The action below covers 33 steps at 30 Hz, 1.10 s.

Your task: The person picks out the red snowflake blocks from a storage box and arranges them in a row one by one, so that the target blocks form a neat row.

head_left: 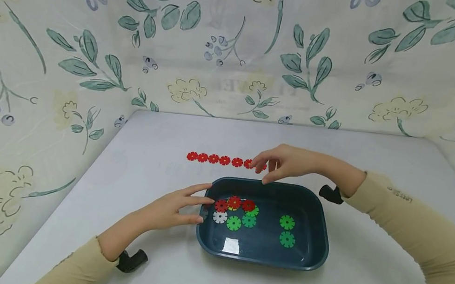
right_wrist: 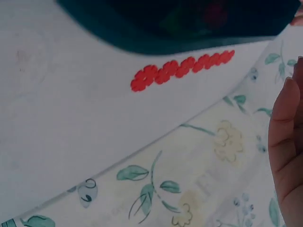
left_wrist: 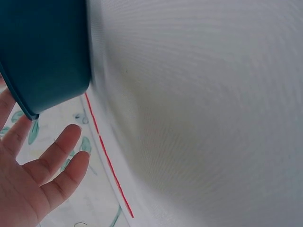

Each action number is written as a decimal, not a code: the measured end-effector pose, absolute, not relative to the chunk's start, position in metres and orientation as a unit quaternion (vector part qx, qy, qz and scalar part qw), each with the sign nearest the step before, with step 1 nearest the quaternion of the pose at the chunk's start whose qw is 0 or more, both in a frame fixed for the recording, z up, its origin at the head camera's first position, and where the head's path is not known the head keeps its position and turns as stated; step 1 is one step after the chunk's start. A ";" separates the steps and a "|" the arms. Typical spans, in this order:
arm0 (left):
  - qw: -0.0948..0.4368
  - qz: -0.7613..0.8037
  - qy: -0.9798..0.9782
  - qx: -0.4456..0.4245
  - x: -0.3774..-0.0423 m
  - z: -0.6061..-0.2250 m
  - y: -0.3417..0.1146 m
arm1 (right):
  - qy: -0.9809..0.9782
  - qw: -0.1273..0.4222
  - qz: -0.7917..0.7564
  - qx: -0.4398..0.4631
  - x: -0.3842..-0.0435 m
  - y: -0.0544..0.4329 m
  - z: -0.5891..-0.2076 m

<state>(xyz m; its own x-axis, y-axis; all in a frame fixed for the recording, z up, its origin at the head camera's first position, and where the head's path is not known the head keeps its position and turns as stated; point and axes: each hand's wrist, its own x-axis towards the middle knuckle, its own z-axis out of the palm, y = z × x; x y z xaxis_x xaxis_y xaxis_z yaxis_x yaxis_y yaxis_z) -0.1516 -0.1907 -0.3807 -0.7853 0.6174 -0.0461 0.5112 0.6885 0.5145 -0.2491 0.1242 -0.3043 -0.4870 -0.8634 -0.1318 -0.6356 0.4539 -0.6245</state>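
A dark teal plastic basin (head_left: 260, 262) stands on the white table, holding several notched plastic discs. Among them are a red disc (head_left: 248, 205), a white disc (head_left: 220, 217) and a green disc (head_left: 287, 222). My left hand (head_left: 169, 208) is at the basin's left side, fingers spread, fingertips right at the rim. Over the far rim hovers my right hand (head_left: 288, 164), its fingers loosely bent with no object visible in them. Beyond the basin runs a row of red discs (head_left: 213, 158) laid edge to edge; the right fingers overlap its right end in the head view.
The white table (head_left: 151, 142) ends at a flower-printed cloth backdrop (head_left: 225, 85) behind and at the left. Each wrist wears a black camera, one below the left cuff (head_left: 132, 261) and one beside the right cuff (head_left: 331, 194).
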 end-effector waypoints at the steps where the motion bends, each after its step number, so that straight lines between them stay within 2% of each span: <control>1: 0.108 0.245 0.912 0.310 -0.152 -0.381 -0.191 | 0.820 0.226 -0.254 -0.461 -0.246 0.122 -0.306; 10: 0.111 0.246 0.910 0.315 -0.152 -0.380 -0.190 | 0.800 0.260 -0.201 -0.501 -0.227 0.098 -0.331; 21: 0.111 0.240 0.910 0.321 -0.151 -0.380 -0.191 | 0.814 0.288 -0.144 -0.484 -0.228 0.082 -0.353; 33: 0.117 0.239 0.911 0.316 -0.151 -0.378 -0.191 | 0.832 0.270 -0.083 -0.478 -0.224 0.074 -0.368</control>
<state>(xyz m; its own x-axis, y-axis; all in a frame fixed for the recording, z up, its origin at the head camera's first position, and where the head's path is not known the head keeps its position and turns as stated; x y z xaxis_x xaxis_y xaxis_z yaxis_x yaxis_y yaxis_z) -0.1506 -0.1911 -0.3779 -0.7723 0.6321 -0.0630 0.5201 0.6861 0.5087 -0.2236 0.0735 -0.3676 -0.3967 -0.8404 -0.3692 -0.7508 0.5285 -0.3962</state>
